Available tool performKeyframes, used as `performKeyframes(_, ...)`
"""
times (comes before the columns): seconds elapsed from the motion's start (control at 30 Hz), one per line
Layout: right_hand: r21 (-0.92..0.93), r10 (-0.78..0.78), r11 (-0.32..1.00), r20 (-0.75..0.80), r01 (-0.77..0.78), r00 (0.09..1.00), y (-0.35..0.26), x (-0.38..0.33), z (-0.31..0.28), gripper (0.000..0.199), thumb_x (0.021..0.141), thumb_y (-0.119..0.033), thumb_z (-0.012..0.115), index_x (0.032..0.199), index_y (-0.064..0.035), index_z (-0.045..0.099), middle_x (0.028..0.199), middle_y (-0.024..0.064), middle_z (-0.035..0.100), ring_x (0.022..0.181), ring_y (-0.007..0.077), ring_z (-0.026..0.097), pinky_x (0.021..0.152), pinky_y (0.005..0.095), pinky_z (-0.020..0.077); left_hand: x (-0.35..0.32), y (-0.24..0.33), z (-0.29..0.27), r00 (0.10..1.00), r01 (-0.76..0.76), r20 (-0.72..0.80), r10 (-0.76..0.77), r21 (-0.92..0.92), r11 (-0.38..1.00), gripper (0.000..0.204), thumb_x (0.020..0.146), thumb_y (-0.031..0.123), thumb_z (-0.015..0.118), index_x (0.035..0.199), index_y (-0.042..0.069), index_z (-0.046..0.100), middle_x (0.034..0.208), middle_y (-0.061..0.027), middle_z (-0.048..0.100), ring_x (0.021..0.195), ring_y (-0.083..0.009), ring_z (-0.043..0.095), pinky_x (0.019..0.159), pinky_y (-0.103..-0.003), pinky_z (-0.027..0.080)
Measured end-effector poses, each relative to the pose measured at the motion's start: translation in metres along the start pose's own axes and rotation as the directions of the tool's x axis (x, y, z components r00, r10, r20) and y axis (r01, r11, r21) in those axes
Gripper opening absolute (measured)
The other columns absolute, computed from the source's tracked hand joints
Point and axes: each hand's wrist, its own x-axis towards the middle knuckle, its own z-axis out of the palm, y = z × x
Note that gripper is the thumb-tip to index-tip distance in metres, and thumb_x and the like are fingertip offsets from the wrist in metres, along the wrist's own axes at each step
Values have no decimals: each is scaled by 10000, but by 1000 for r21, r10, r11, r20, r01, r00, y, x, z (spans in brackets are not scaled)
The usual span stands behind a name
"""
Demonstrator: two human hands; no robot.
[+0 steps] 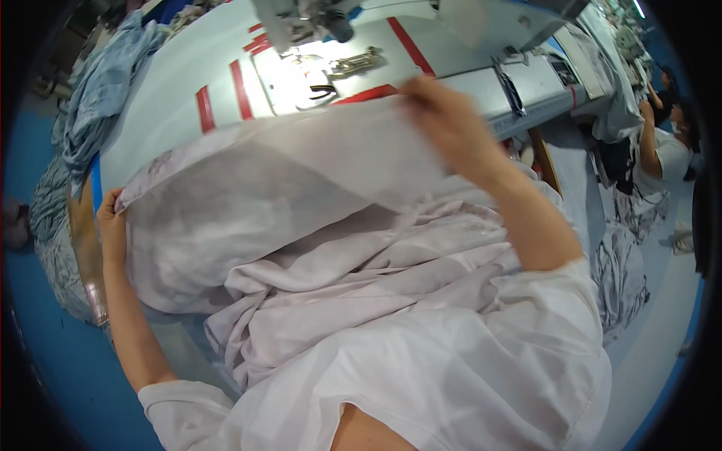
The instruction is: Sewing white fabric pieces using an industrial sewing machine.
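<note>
Left hand (111, 219) at nine o'clock, fingers pinched shut, forearm stretched straight. Right hand (444, 124) raised toward one o'clock, blurred, apparently gripping, elbow bent.

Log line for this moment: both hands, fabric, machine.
left hand: grips pale fabric edge | right hand: holds opposite edge, raised, blurred | fabric: spread taut, rest bunched in lap | sewing machine: beyond fabric, untouched

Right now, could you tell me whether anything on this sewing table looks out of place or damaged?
Nothing looks damaged. The pale cloth is stretched between the left hand and right hand, the rest bunched in the lap. Blue-grey fabric hangs crumpled over the table's left edge.
</note>
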Motion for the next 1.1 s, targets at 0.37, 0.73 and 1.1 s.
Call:
performKeyframes(0.37,-822,397,49,-506,-568,766,222,-248,-503,281,901,-254,508,1011,-16,610,925,194,645,880,326,621,778,382,469,-194,92,-52,848,-77,529,38,52,996,177,556,79,670,723,38,627,607,-145,568,540,-293,567,514,-308,434)
performKeyframes(0.73,579,-593,771,501,265,631,-170,-49,96,688,657,-60,687,1281,-24,401,1090,159,546,1044,337,531,1069,465,248,-176,243,-25,621,-546,630,468,-81,834,214,608,109,665,797,67,576,609,-116,560,571,-320,563,523,-382,437)
performKeyframes(1.1,-799,59,596,-57,-81,997,99,-62,-232,106,810,-84,489,790,14,524,728,99,558,680,226,542,626,354,433,-287,217,-112,740,-303,644,197,57,951,260,563,308,794,771,179,705,527,4,563,445,-186,556,408,-276,403)
